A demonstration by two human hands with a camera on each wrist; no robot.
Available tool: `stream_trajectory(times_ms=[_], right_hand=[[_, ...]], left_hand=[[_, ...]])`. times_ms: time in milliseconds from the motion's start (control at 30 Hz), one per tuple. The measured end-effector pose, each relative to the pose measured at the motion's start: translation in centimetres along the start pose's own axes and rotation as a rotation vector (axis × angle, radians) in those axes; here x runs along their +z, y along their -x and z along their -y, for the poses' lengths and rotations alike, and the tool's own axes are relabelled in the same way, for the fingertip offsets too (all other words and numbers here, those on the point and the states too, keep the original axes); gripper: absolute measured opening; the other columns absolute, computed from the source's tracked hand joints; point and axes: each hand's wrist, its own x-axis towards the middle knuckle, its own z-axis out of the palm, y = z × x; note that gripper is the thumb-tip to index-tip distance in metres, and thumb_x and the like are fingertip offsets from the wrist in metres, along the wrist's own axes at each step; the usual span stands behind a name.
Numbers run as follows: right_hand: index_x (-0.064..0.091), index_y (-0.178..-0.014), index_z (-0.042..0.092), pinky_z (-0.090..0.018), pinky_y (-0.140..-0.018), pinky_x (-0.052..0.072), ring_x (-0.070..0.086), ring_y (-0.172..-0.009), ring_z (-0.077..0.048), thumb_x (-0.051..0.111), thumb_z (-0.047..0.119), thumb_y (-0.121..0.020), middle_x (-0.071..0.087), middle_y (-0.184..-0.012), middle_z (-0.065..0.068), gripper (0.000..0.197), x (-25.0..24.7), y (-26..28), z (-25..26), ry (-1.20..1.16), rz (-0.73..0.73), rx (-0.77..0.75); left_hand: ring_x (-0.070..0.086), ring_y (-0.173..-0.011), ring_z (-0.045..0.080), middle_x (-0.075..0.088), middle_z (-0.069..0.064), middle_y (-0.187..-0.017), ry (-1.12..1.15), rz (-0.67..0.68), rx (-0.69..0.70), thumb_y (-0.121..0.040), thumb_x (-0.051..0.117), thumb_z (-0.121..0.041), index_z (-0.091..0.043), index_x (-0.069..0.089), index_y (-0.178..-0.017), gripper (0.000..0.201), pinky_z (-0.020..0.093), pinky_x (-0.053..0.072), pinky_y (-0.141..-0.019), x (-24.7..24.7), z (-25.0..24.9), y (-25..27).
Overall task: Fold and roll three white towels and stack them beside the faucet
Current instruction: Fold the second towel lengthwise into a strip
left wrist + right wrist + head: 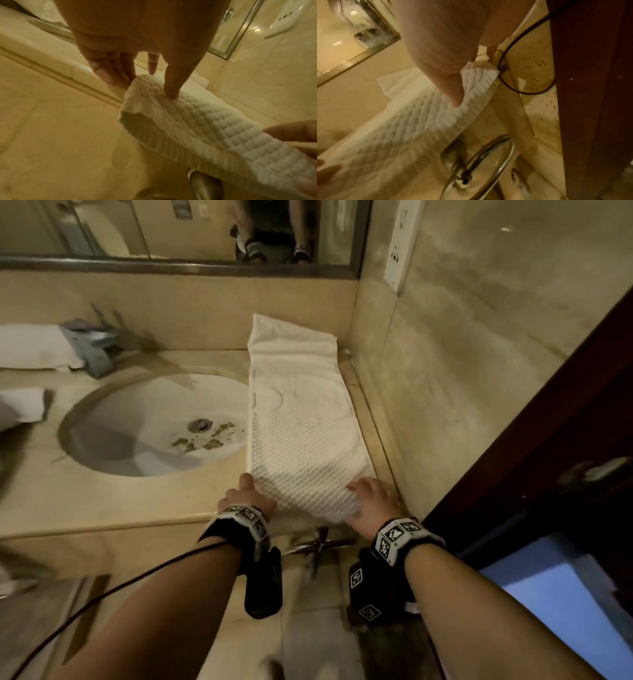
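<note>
A white waffle-textured towel (pixel 301 419) lies folded into a long strip on the beige counter (pixel 144 501), right of the sink, its far end leaning up the back wall. My left hand (pixel 248 491) pinches the towel's near left corner (pixel 154 94), thumb on top and fingers under the edge. My right hand (pixel 371 498) grips the near right corner (pixel 476 78), thumb pressed on the cloth. The near edge hangs slightly over the counter's front. The faucet (pixel 90 344) stands behind the sink at the left, with another white towel (pixel 34 347) lying beside it.
The round sink (pixel 154 422) has brown debris near its drain. A white cloth (pixel 24 405) lies at the counter's left edge. The side wall (pixel 445 354) closes in right of the towel. A chrome towel ring (pixel 481 162) hangs below the counter's front. A dark wooden door frame (pixel 548 440) stands right.
</note>
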Motion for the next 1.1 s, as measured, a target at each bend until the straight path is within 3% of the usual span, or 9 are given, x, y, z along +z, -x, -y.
stream_trajectory(times_ms=[67,133,267,433,600,733,833,933,1100], right_hand=[[0.023,-0.145,0.039,-0.045,-0.117,0.019,0.007,-0.143,-0.027,0.067,0.04,-0.079,0.009,-0.154,0.004,0.079,0.5,0.2,-0.3,0.039,0.086,-0.007],[0.016,-0.146,0.042,-0.045,-0.117,0.019,0.002,-0.144,-0.028,0.067,0.037,-0.08,0.002,-0.156,0.004,0.084,0.7,0.4,-0.1,0.07,0.118,0.015],[0.012,-0.146,0.044,-0.045,-0.116,0.018,0.006,-0.143,-0.03,0.061,0.026,-0.085,0.001,-0.156,0.0,0.08,1.1,0.3,0.8,0.188,0.057,-0.009],[0.005,-0.147,0.043,-0.039,-0.113,0.029,-0.003,-0.144,-0.031,0.064,0.025,-0.086,-0.006,-0.157,0.002,0.088,1.3,0.5,1.0,0.166,0.119,-0.028],[0.018,-0.147,0.041,-0.037,-0.115,0.022,0.005,-0.141,-0.029,0.074,0.033,-0.078,0.003,-0.155,-0.001,0.09,0.4,0.2,1.0,0.11,0.124,-0.055],[0.009,-0.147,0.043,-0.046,-0.116,0.016,0.002,-0.143,-0.03,0.074,0.036,-0.076,-0.001,-0.156,0.0,0.096,1.0,0.3,1.5,0.183,0.125,0.002],[0.002,-0.149,0.038,-0.047,-0.118,0.0,-0.005,-0.145,-0.032,0.07,0.048,-0.075,-0.004,-0.157,-0.005,0.1,1.9,0.4,1.7,0.295,0.081,0.002],[-0.002,-0.15,0.03,-0.046,-0.118,-0.01,-0.014,-0.144,-0.035,0.066,0.056,-0.075,-0.01,-0.157,-0.013,0.105,2.6,0.1,1.9,0.33,0.085,-0.012],[-0.005,-0.15,0.025,-0.045,-0.118,-0.013,-0.019,-0.143,-0.036,0.061,0.059,-0.078,-0.013,-0.156,-0.017,0.104,2.9,0.1,2.4,0.327,0.101,0.004]], left_hand=[[0.059,-0.091,0.034,0.058,0.017,-0.107,0.1,-0.004,0.063,-0.092,0.05,-0.023,-0.02,0.02,-0.139,0.055,0.04,0.049,-0.081,0.0,0.3,-0.1],[0.054,-0.08,0.03,0.055,0.016,-0.099,0.214,-0.026,0.114,-0.095,0.047,-0.017,-0.018,0.022,-0.14,0.05,0.035,0.043,-0.071,-0.3,0.6,-0.3],[0.047,-0.066,0.024,0.043,0.018,-0.119,0.263,-0.113,0.107,-0.096,0.048,-0.016,-0.021,0.04,-0.132,0.037,0.033,0.042,-0.073,-1.7,1.5,-0.4],[0.05,-0.116,0.034,0.026,0.012,-0.138,0.126,-0.044,0.234,-0.091,0.06,-0.023,-0.018,0.048,-0.131,0.042,0.031,0.039,-0.103,-1.1,3.7,0.2],[0.046,-0.123,0.033,0.017,0.011,-0.144,0.011,-0.008,0.249,-0.085,0.068,-0.021,-0.015,0.04,-0.136,0.058,0.032,0.037,-0.107,-1.3,3.3,0.3],[0.039,-0.13,0.036,-0.006,0.012,-0.154,-0.218,0.054,0.193,-0.08,0.072,-0.025,-0.02,0.018,-0.144,0.084,0.038,0.036,-0.108,-0.6,2.5,1.2],[0.011,-0.143,0.032,-0.022,0.012,-0.156,-0.625,-0.012,0.226,-0.091,0.054,-0.025,-0.019,-0.003,-0.151,0.083,0.041,0.016,-0.117,0.5,2.5,2.3],[-0.006,-0.146,0.033,-0.026,0.013,-0.155,-0.753,-0.135,0.348,-0.099,0.032,-0.017,-0.011,-0.003,-0.152,0.063,0.044,0.001,-0.119,1.7,2.6,2.3],[0.001,-0.145,0.03,-0.008,0.01,-0.157,-0.736,-0.209,0.452,-0.098,0.021,-0.02,-0.009,0.003,-0.151,0.058,0.037,-0.002,-0.118,2.6,3.8,2.6]])
